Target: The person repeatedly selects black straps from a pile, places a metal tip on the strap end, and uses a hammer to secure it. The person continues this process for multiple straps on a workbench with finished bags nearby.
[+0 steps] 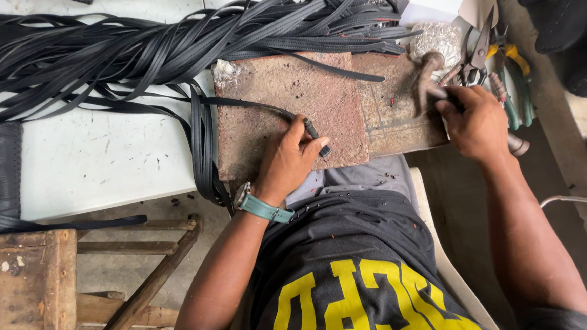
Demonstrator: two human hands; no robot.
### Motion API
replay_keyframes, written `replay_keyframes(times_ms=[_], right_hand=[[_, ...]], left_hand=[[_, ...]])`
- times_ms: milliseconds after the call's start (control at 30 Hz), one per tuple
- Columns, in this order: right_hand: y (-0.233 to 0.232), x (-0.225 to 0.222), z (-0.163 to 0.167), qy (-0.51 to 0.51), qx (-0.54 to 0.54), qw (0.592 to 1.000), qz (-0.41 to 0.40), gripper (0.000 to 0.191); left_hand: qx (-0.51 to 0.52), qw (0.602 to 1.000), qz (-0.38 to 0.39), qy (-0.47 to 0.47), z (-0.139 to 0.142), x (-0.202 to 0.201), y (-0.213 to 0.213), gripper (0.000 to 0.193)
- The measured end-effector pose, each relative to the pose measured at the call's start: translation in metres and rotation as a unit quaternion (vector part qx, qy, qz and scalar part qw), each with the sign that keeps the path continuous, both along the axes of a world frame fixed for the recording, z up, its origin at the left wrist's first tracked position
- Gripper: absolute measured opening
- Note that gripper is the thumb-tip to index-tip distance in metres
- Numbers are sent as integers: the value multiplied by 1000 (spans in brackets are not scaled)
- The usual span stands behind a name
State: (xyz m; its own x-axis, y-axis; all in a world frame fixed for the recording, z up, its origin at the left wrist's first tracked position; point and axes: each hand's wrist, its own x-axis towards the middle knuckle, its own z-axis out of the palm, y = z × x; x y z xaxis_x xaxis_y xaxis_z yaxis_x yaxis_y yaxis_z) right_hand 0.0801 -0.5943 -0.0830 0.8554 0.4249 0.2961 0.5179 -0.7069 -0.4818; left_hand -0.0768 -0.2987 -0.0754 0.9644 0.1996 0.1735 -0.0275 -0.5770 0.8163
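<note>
worn brown block (283, 111) — left hand (286, 162) pinching black strap (249, 104), right hand (476, 123) gripping hammer (430, 75).

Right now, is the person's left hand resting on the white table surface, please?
No, the left hand rests on the brown work block, pinching a black strap.

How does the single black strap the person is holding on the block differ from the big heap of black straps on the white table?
The single black strap lies alone across the reddish worn block, its end pinched in the left hand; the heap of black straps lies tangled and untouched on the white table. The single strap is looped at its end; the heap's strands run loose. Both look like the same dark, narrow material.
</note>
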Motion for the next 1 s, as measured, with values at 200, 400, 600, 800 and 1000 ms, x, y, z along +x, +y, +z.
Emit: replay_keyframes(times_ms=[200,400,600,800,1000], right_hand=[[-13,-3,70,-20,242,966,88,28],[46,-24,85,-155,-96,979,86,15],[8,-12,139,-208,-28,974,81,15],[1,-31,139,-138,184,972,43,14],[25,-21,69,-84,-185,966,158,15]], left_hand=[[92,991,-21,-99,-16,1,-4,30],[111,988,-28,-102,-22,-3,-5,21],[143,981,-14,-129,-13,5,-7,31],[163,979,-38,-113,-17,0,-5,25],[110,994,-8,7,0,1,-15,19]])
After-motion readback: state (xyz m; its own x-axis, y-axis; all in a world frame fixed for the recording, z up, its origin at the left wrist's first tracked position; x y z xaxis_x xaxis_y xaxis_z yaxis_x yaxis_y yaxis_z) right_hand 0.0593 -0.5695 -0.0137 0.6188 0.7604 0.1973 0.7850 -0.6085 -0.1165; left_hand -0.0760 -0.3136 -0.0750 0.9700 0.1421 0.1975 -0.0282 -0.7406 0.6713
